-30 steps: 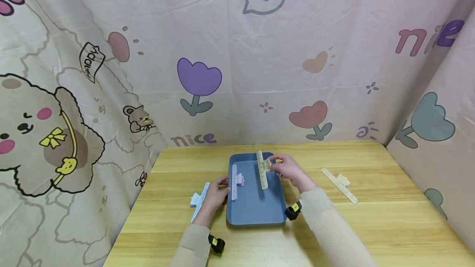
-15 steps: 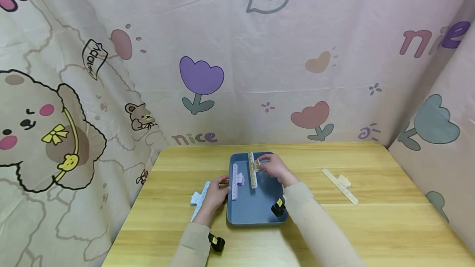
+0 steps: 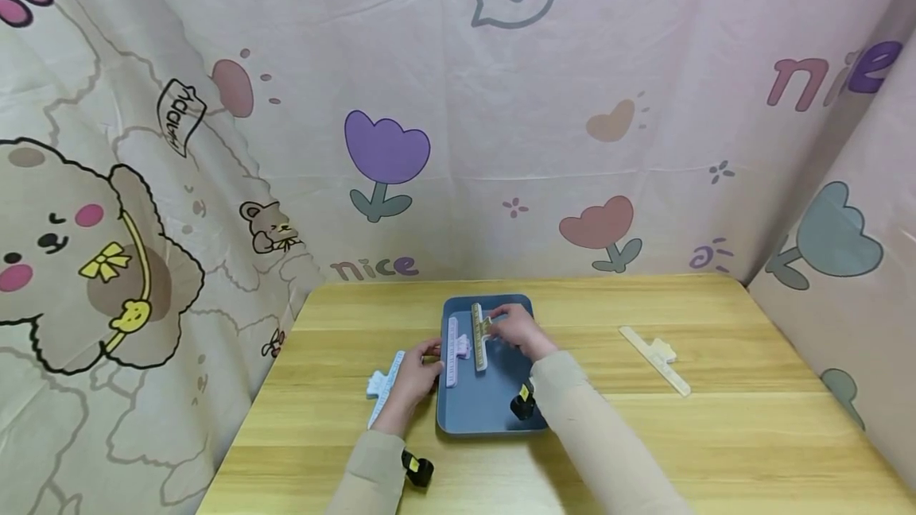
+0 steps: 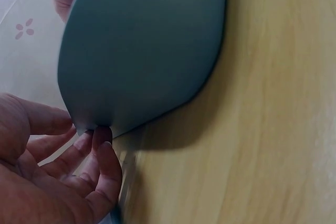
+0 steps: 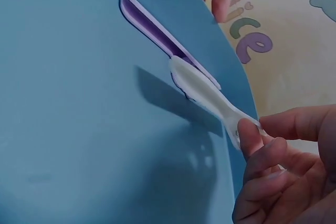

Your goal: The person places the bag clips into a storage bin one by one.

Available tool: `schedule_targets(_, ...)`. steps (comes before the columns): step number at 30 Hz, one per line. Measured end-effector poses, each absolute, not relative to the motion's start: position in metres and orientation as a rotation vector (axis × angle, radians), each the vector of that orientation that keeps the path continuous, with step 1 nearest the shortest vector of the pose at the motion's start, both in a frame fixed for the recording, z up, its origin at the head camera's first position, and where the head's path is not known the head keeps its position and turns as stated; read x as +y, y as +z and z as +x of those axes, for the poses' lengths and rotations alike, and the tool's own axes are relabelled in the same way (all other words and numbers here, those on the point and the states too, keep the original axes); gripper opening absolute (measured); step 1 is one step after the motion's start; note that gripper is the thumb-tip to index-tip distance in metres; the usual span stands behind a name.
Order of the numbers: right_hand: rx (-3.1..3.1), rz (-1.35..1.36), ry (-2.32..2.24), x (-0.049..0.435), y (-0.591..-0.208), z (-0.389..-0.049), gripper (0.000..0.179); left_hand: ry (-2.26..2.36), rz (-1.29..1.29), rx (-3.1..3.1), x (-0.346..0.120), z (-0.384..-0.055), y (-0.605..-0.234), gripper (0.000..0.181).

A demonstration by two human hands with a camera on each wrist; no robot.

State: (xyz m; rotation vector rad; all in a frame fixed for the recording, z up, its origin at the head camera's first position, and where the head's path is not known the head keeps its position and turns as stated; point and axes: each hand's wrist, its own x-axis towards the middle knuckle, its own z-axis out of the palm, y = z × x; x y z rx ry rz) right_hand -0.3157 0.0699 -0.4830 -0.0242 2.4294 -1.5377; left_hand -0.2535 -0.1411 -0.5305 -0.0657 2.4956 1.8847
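A blue-grey tray (image 3: 487, 413) lies on the wooden table. At its left rim is my left hand (image 3: 409, 381); in the left wrist view, thumb and fingers pinch the tray's edge (image 4: 142, 51). My right hand (image 3: 517, 327) pinches a cream-white bag clip (image 3: 479, 344) by its handle, over the tray. The right wrist view shows this clip (image 5: 202, 85) tilted, casting a shadow on the tray floor. Beside it, a lilac bag clip (image 3: 452, 356) lies along the tray's left side.
Left of the tray, a light-blue bag clip (image 3: 378, 385) lies partly hidden behind my left hand. A pale yellow bag clip (image 3: 654, 359) rests on the table (image 3: 723, 451) to the right. A printed curtain (image 3: 458, 102) hangs behind and on both sides.
My right hand has carried the cream-white clip leftward, closer to the lilac one, and slightly down toward the tray floor. My left hand stays at the rim.
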Motion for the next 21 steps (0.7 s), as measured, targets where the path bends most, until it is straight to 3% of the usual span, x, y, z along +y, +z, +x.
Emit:
schedule_targets(12, 2.398, -0.088, -1.425, 0.06, -0.494, -0.308, 0.032, 1.875, -0.071, 2.523, -0.139, -0.252, -0.529, 0.044)
schedule_targets(21, 2.427, -0.236, -1.403, 0.087, -0.473, -0.307, 0.038, 1.867, -0.092, 2.502, -0.139, -0.252, -0.526, 0.045)
